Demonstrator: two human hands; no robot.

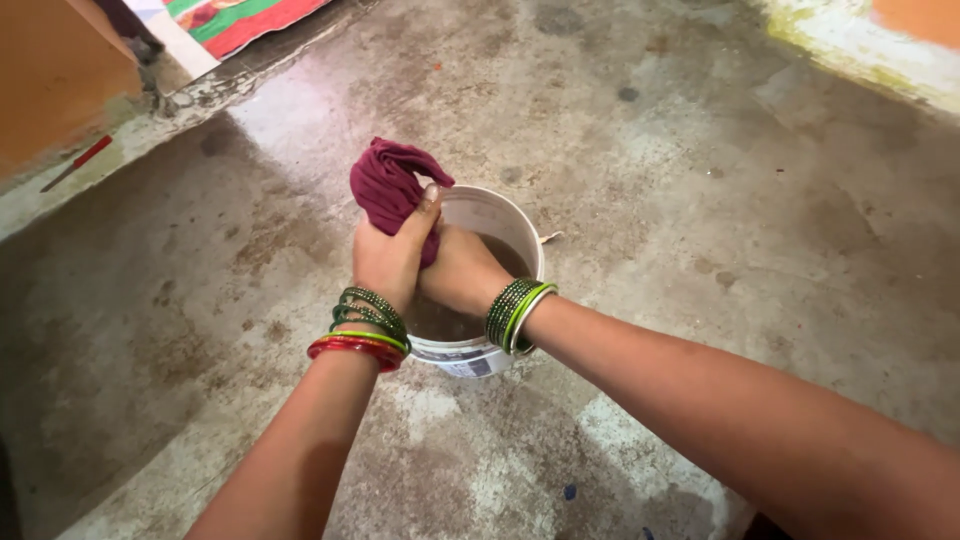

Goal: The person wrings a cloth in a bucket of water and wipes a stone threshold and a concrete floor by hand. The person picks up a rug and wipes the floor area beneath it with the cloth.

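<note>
A dark maroon cloth is bunched up over a small white bucket that stands on the concrete floor. My left hand grips the cloth, with the loose end sticking up above my fist. My right hand is closed on the lower part of the same cloth, right beside the left hand and over the bucket's mouth. Murky brownish water fills the bucket. Green and red bangles sit on my left wrist, green ones on my right.
Stained, damp grey concrete floor spreads all around. A raised ledge with an orange wall runs along the upper left, with a red stick-like object on it. A colourful mat lies at the top. A pale painted edge is at the upper right.
</note>
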